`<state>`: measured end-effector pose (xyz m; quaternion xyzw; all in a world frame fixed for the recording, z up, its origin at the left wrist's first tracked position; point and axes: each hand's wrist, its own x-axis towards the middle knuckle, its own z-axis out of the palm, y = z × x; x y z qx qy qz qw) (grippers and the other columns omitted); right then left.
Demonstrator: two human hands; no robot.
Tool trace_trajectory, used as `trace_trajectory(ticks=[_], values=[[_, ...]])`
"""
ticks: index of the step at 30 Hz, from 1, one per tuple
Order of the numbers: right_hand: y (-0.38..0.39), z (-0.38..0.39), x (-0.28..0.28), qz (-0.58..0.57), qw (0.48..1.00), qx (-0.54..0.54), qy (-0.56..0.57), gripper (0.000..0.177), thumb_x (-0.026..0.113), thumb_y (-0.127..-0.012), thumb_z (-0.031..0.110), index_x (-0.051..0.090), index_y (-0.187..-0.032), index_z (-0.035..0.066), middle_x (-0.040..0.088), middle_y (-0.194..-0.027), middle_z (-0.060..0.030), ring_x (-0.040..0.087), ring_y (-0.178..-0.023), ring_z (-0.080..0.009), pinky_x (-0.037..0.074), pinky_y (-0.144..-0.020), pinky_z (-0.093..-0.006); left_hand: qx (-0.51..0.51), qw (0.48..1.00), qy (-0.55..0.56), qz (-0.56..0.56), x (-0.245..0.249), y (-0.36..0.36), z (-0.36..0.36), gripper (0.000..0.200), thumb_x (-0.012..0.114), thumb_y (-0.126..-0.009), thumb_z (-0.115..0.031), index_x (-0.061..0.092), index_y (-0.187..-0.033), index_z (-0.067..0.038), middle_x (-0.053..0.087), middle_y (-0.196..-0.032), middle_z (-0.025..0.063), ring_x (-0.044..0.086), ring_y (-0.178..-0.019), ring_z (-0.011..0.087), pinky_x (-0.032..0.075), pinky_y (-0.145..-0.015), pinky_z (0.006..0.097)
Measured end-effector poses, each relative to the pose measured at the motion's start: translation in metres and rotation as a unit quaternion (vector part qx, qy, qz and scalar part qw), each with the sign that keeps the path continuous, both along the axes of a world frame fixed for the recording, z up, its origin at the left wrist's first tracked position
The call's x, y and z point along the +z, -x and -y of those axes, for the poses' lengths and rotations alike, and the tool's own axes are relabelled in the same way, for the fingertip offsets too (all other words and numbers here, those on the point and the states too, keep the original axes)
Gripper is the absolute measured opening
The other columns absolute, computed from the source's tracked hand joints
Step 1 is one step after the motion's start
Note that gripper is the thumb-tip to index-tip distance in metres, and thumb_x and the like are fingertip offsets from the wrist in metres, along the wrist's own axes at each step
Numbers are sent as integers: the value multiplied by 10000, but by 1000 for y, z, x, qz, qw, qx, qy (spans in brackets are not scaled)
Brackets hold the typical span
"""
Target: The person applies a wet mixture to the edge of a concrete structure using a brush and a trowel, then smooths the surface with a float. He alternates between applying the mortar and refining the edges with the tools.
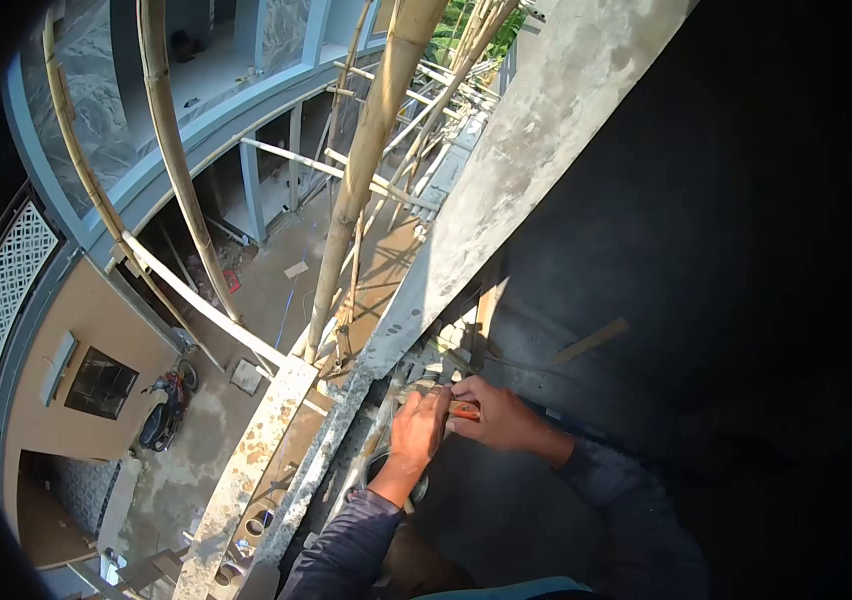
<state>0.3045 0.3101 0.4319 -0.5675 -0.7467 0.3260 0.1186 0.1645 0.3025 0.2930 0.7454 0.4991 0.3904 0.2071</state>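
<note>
My left hand [418, 432] and my right hand [494, 415] are close together at the foot of a grey concrete wall. In the right hand's curled fingers is a small tool with a red-orange handle [465, 409]; its working end is hidden. The left hand's fingers are bent over right beside it, and what they grip cannot be made out. Both hands are above a narrow ledge with rough edges [326, 455]. A dark round rim [378, 466] partly shows beneath my left wrist.
The pale concrete wall [506, 170] slants up to the right. Bamboo poles [371, 150] and a spattered plank [256, 455] stand over a deep drop on the left. Far below is a parked motorcycle [168, 405]. A wooden strip [591, 341] lies on the shaded floor.
</note>
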Motion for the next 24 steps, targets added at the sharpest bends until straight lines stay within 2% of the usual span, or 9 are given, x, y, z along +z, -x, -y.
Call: trace_trajectory(ticks=[1, 2, 5, 7, 9, 11, 13, 15, 24], values=[[10, -21, 50, -1, 1000, 1, 4, 687, 749, -773, 333, 436, -1268, -26, 617, -1086, -243, 640, -942, -363, 501, -840, -418, 39, 999, -2, 24, 21, 11, -7, 424, 610, -783, -80, 592, -1206, -93, 666, -1022, 77, 586, -859, 290, 506, -772, 374], [15, -45, 98, 18, 989, -15, -144, 895, 783, -730, 421, 354, -1374, -29, 531, -1257, -259, 596, -1050, -352, 465, -923, -413, 86, 992, 4, 97, 50, 23, -12, 296, 603, -808, -63, 629, -1103, -71, 664, -1001, 105, 590, -841, 304, 495, -766, 382], [3, -155, 229, -18, 792, -139, -594, 939, 760, -765, 416, 269, -1420, -43, 385, -1388, -286, 410, -1277, -407, 366, -1046, -415, 169, 952, -68, 246, 68, 56, -42, 187, 626, -827, -24, 614, -1014, -15, 635, -980, 166, 589, -886, 355, 471, -790, 401], [-1, -209, 324, 21, 700, -326, -635, 1065, 683, -758, 597, 205, -1427, -79, 327, -1409, -333, 362, -1307, -434, 320, -1078, -439, 209, 926, -111, 293, 105, 81, -57, 163, 624, -863, -42, 588, -1016, -1, 589, -966, 164, 577, -872, 346, 464, -782, 409], [-13, -260, 389, -98, 706, -342, -613, 1036, 694, -738, 618, 298, -1388, -84, 411, -1364, -306, 416, -1275, -405, 340, -1059, -428, 245, 908, -83, 330, 141, 102, -71, 180, 599, -888, -45, 567, -1061, -5, 556, -1027, 147, 576, -885, 287, 464, -778, 380], [9, -263, 409, -179, 708, -271, -627, 983, 722, -730, 595, 381, -1335, -102, 478, -1318, -268, 459, -1243, -352, 349, -1046, -384, 249, 869, -105, 414, 150, 115, -102, 184, 584, -906, -49, 565, -1081, 2, 553, -1035, 130, 579, -896, 234, 483, -747, 333], [9, -271, 403, -81, 626, -308, -712, 880, 726, -754, 555, 441, -1293, -80, 522, -1280, -231, 500, -1195, -324, 378, -1014, -381, 229, 832, -140, 486, 188, 122, -127, 197, 583, -911, -53, 563, -1098, 7, 551, -1036, 125, 581, -883, 207, 490, -720, 300], [-4, -279, 403, -43, 619, -257, -741, 825, 734, -751, 547, 495, -1220, -89, 596, -1157, -235, 572, -1085, -350, 427, -954, -395, 216, 788, -177, 549, 230, 141, -150, 211, 581, -916, -58, 561, -1114, 12, 550, -1038, 119, 584, -870, 179, 497, -694, 268], [-2, -279, 398, -7, 614, -285, -736, 697, 675, -837, 495, 504, -1207, -71, 604, -1147, -189, 576, -1068, -289, 418, -945, -370, 61, 598, -366, 711, 427, 176, -231, 256, 630, -913, -140, 593, -1065, 62, 629, -973, 125, 614, -705, 107, 546, -582, 216]])
